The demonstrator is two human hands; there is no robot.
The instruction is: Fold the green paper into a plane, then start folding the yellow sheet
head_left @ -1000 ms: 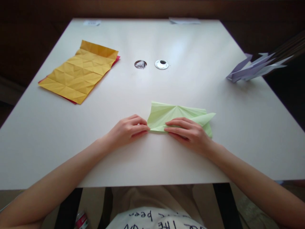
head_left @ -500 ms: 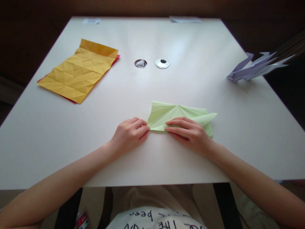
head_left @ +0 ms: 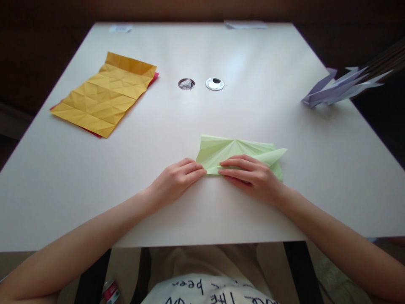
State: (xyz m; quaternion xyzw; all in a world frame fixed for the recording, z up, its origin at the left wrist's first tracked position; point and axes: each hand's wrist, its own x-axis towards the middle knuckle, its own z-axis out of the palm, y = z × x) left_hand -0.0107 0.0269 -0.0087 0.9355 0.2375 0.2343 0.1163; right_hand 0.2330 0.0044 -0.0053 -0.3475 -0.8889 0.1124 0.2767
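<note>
A light green sheet of origami paper (head_left: 218, 147) lies near the front middle of the table, with creases fanning out from its far edge. Its right side is folded over, and a pointed flap sticks out there. My left hand (head_left: 182, 177) has its fingers pressed together on the sheet's near left corner, covering that corner. Across the near right part rests my right hand (head_left: 249, 173), fingers bent and a little apart, holding the paper down. The thumbs are mostly hidden beneath both hands.
Creased yellow paper (head_left: 98, 95) lies over a red sheet (head_left: 155, 77) at the left. Folded purple paper figures (head_left: 329, 86) stand by the right edge. Two round holes (head_left: 186, 84) pierce the white table (head_left: 268, 109). Below the table, a red can (head_left: 110, 291) shows at the left.
My left hand has slid slightly right along the paper's near edge, its fingers now flatter and covering the corner. My right hand and the sheet stay nearly still.
</note>
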